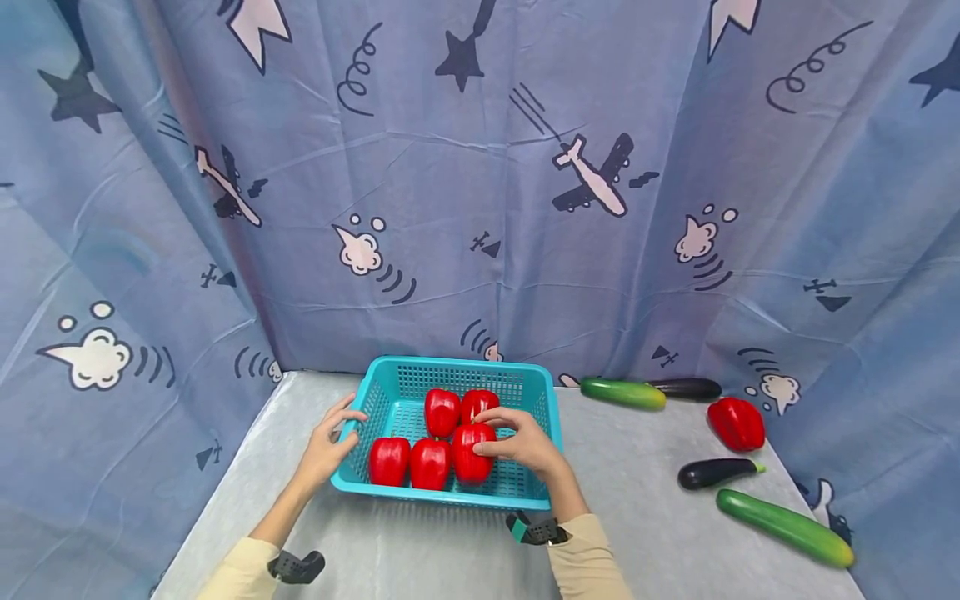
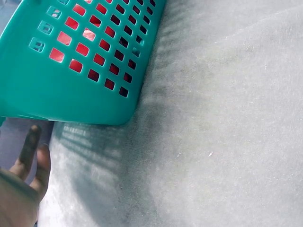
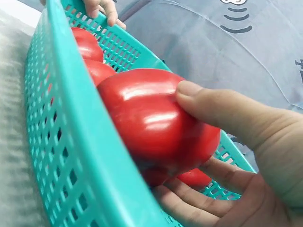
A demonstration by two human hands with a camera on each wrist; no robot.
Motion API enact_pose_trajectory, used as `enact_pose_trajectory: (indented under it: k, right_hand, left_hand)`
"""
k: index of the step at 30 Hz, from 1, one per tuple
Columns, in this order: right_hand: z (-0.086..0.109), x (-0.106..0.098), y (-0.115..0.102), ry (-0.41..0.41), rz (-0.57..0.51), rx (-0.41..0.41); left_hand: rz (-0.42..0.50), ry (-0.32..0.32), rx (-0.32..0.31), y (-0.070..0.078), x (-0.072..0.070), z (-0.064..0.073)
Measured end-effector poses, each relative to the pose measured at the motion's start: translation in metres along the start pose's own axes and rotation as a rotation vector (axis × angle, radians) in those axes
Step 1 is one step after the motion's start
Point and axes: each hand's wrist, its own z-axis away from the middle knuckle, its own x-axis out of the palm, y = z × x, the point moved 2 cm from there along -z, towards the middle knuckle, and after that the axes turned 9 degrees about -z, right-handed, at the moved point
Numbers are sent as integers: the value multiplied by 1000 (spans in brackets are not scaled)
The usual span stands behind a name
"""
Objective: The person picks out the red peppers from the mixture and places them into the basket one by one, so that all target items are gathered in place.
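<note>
A turquoise plastic basket (image 1: pixel 495 500) with several red bell peppers stands on the table. My right hand (image 1: pixel 525 442) grips one bell pepper (image 1: pixel 472 467) in its right half; the right wrist view shows the thumb on top of this pepper (image 3: pixel 147 113) and the fingers beneath. Two peppers, one of them this bell pepper (image 1: pixel 442 412), lie behind it, and two more sit along the front wall, including the leftmost pepper (image 1: pixel 389 461). At the basket's left rim is my left hand (image 1: pixel 327 442), fingers spread and slightly bent, holding no vegetable.
Right of the basket lie a green cucumber-like vegetable (image 1: pixel 622 393), a dark eggplant (image 1: pixel 686 388), another red bell pepper (image 1: pixel 737 423), a second eggplant (image 1: pixel 716 472) and a long green vegetable (image 1: pixel 783 527). A patterned blue curtain (image 1: pixel 465 208) hangs behind and beside the table.
</note>
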Motion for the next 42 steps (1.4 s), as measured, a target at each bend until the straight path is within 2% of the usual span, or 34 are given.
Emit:
enact_pose_trajectory:
  k: [5, 13, 22, 27, 35, 42]
  right_hand:
    - [1, -2, 1, 20, 26, 59]
    - [2, -2, 5, 7, 51, 131]
    - [1, 1, 13, 11, 60, 153]
    - [2, 5, 16, 4, 63, 169]
    - [2, 8, 19, 15, 62, 185]
    - [1, 12, 21, 28, 86, 188]
  left_hand:
    - [23, 4, -6, -5, 1, 0]
    - [-1, 12, -11, -35, 6, -6]
    - [-6, 21, -3, -39, 8, -7]
    - [-5, 16, -10, -33, 7, -5]
    - [21, 14, 6, -5, 1, 0]
    - [7, 5, 2, -2, 0, 1]
